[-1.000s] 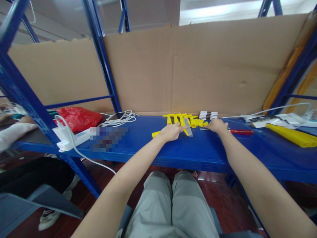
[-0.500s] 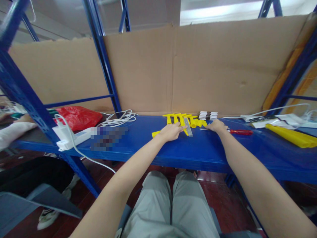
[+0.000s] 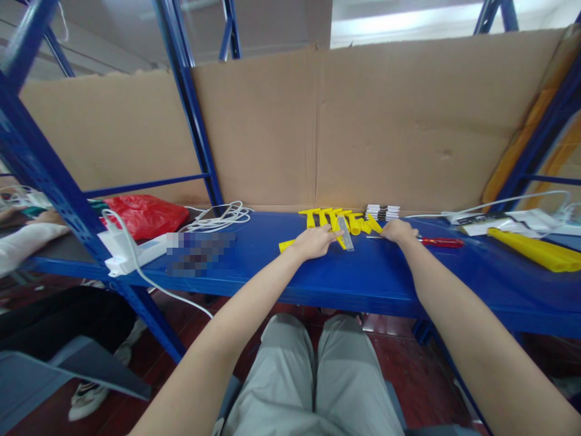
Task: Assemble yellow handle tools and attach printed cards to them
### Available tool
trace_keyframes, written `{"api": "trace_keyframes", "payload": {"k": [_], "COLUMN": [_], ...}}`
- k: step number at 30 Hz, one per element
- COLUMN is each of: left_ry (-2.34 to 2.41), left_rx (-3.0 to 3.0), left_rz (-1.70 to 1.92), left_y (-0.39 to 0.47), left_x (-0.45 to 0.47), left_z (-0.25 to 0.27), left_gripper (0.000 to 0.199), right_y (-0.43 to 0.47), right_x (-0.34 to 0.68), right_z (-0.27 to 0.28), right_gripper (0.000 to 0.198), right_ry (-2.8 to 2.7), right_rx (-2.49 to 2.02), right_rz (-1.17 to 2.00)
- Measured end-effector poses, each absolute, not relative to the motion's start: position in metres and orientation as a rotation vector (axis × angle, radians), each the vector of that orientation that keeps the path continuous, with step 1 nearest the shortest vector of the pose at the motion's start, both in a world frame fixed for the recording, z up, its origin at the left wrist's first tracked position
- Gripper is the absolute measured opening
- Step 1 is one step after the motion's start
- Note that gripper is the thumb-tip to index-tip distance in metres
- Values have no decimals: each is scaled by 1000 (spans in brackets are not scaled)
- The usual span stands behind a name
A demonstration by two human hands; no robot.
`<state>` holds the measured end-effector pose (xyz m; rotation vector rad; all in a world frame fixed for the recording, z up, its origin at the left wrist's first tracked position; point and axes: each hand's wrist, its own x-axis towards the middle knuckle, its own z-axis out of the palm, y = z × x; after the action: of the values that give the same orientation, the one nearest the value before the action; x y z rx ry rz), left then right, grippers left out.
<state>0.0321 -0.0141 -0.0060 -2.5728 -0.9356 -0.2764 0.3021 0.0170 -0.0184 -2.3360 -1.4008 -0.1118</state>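
Left hand [image 3: 313, 240] palm-down on the blue shelf [image 3: 254, 266], fingers curled loosely over a yellow handle [image 3: 287, 244]; true grip cannot be told. Handle's long axis running left-right, one end protruding left of the hand. Metal blade [image 3: 345, 234] just beside the left fingertips, long axis pointing away from the body. Right hand [image 3: 397, 230] resting fingers-down at the right end of the row of yellow scrapers [image 3: 338, 217]; closure cannot be told. Left hand nearer the blade. Red screwdriver [image 3: 441, 242] just right of the right hand, stack of black-and-white packets [image 3: 382, 211] behind it. White cable coil [image 3: 222, 217] and red bag [image 3: 143, 214] well apart leftward. Nothing between hands and scrapers.
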Motion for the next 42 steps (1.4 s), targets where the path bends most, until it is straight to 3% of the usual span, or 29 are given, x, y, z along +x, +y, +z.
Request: {"api": "trace_keyframes", "payload": {"k": [8,21,42], "left_ry": [-946,-940,-915], "left_rx": [-2582,-2579,-2579], "left_rz": [-271,-261,-260], "left_y": [-15,-12,-12], "left_x": [32,32,31], "left_z": [-6,-7,-7], "left_gripper": [45,47,45], "right_y": [-4,-7,-11], "right_x": [286,273,270], "right_z": [-3,4,7], "right_gripper": [32,32,10], "right_ry": [-1385,-1315,-1315], "right_rx": [-2308,-1702,-1616], "right_rz": [-216,-325,-271]}}
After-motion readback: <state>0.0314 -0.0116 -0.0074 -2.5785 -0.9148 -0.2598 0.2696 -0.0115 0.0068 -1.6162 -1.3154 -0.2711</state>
